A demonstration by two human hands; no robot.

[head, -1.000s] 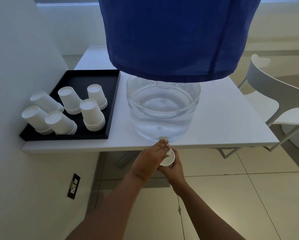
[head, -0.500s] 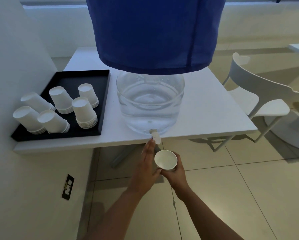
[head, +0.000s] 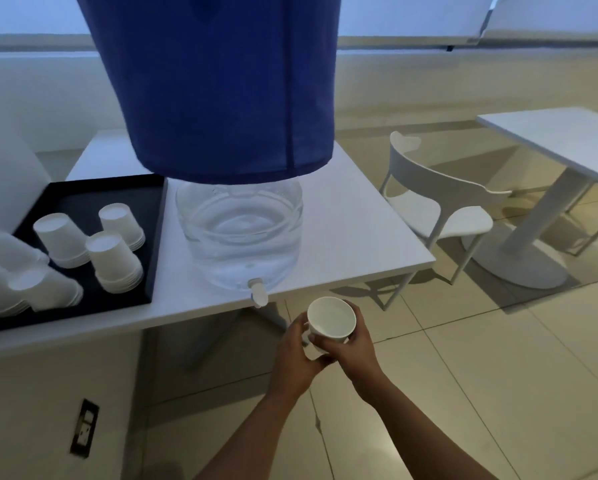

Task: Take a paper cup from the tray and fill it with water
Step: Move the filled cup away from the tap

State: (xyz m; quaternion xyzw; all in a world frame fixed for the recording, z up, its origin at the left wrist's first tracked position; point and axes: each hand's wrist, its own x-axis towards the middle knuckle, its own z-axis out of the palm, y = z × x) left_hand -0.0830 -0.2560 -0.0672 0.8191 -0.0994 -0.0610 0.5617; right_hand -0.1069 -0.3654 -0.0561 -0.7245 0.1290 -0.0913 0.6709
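Note:
A white paper cup (head: 331,319) is held upright below and to the right of the white tap (head: 258,294), apart from it. My right hand (head: 351,348) wraps the cup's right side and my left hand (head: 295,355) grips its left side and base. The tap juts from a clear water dispenser (head: 239,237) under a blue cloth cover (head: 218,88), at the front edge of the white table (head: 353,230). The black tray (head: 83,202) on the left carries several stacks of upside-down white cups (head: 115,261). Whether water is in the held cup is unclear.
A white chair (head: 436,206) stands to the right of the table, with a second white table (head: 560,140) on a round pedestal beyond it. A white wall with a socket (head: 84,427) rises on the left. Tiled floor lies under my hands.
My left hand came off the tap and dropped onto the cup. The cup moved down and right, away from the spout. My view swung right, revealing the second table.

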